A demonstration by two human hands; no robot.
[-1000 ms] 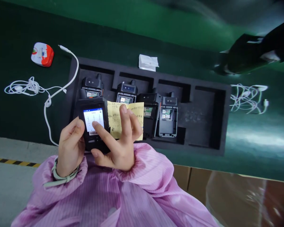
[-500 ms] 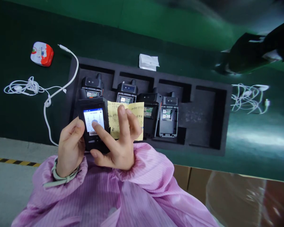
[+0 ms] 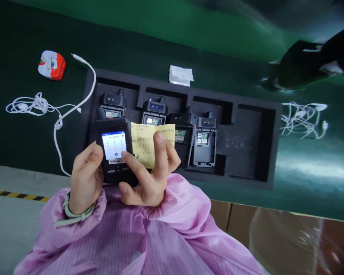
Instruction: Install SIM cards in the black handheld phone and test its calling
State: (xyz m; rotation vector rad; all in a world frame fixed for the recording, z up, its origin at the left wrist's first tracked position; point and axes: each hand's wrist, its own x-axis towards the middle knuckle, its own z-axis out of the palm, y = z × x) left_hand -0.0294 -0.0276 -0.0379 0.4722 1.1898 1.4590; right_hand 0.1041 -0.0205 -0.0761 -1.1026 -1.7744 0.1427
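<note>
- Green worktop (image 3: 31, 145), black foam tray (image 3: 240, 145) at 12 o'clock
- Left hand (image 3: 86, 177): fingers wrapped around black handheld radio (image 3: 113, 149)
- Right hand (image 3: 149, 179): fingers spread, index at 4 o'clock of lit screen (image 3: 113, 145); yellow note (image 3: 146, 145) at 3 o'clock of radio

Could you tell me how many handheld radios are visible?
5: one radio in the left hand, four in the foam tray: first, second, third, fourth from left; more may be hidden.

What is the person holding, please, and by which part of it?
The left hand grips a black handheld terminal by its lower left side; the right forefinger reaches its screen. Whether the right hand also holds the yellow note cannot be told.
</note>
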